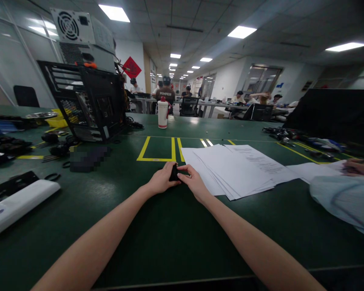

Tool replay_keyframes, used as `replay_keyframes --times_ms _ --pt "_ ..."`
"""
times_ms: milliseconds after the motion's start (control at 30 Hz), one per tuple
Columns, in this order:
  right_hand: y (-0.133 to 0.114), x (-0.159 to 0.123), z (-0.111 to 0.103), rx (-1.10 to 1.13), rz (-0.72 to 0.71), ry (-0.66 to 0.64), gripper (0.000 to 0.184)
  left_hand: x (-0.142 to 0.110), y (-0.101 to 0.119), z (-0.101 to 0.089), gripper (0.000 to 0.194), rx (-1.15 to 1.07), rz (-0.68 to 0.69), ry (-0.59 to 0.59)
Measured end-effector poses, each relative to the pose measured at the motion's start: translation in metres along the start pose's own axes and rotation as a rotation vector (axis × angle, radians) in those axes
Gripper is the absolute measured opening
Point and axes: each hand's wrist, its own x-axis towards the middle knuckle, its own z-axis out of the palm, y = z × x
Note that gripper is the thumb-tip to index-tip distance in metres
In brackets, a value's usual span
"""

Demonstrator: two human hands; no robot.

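Observation:
Between my two hands, over the green tabletop (157, 226), is a small black object (174, 173) whose kind I cannot make out. My left hand (163, 178) is closed around its left side, with the thumb along the near edge. The fingertips of my right hand (193, 180) pinch its right side. Just right of my right hand lies a loose stack of white paper sheets (230, 165), printed with text on the right part. A rectangle of yellow tape (156, 159) marks the table beyond my left hand.
An open black computer case (100, 101) carries power supplies (79, 28) at left. A white bottle (163, 113) stands mid-table. A long white object (24, 206) and dark cables (59, 147) lie left. Another person's hand (360, 166) and pale sleeve (346, 198) rest near papers at right.

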Motion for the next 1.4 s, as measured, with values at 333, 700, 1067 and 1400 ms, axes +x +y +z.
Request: replay_keyframes --times_ms 333,700,1067,1400 --pt "-0.0013 0.0006 0.0004 0.0 0.059 -0.012 0.025 -0.0008 0.0001 -0.0017 0.065 -0.014 -0.002 -0.013" --pt "0.0037 0.0068 -0.0008 0.036 0.116 0.021 0.026 0.0003 -0.0008 -0.0014 0.067 -0.013 -0.005 -0.018" --pt "-0.0008 0.0021 -0.0014 0.015 0.03 -0.016 0.016 0.0 0.0011 -0.0034 0.065 -0.014 -0.001 -0.012" --pt "0.0007 0.0047 -0.0004 0.029 0.076 -0.017 0.024 0.0004 0.0001 -0.0023 0.066 -0.022 -0.007 -0.019"
